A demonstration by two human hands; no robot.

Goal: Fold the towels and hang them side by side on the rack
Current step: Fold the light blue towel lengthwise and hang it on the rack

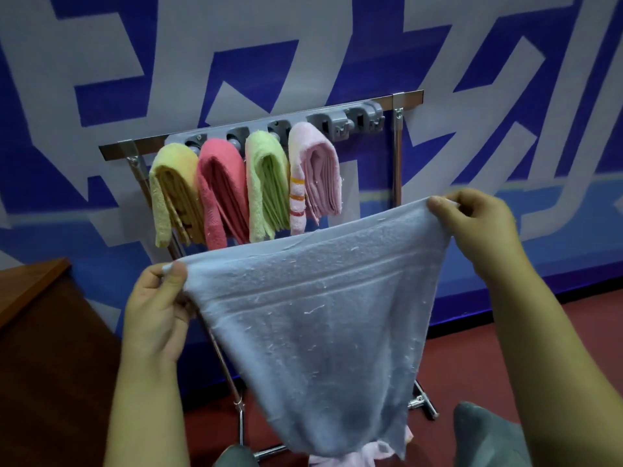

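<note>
A pale blue towel [313, 325] hangs stretched between my hands in front of the rack. My left hand [156, 311] pinches its upper left corner and my right hand [478, 227] pinches its upper right corner, held higher. Behind it stands a metal rack [397, 156] with a grey hook bar. Folded towels hang on it side by side: a yellow towel [172, 197], a coral pink towel [220, 193], a green towel [266, 183] and a light pink striped towel [315, 173]. The hooks at the right end of the bar are bare.
A blue and white patterned wall [337, 45] rises right behind the rack. A brown wooden table corner [30, 284] sits at the left. Pale pink cloth [340, 458] lies low under the blue towel. My grey-clad knee [485, 429] shows at the bottom right over a red floor.
</note>
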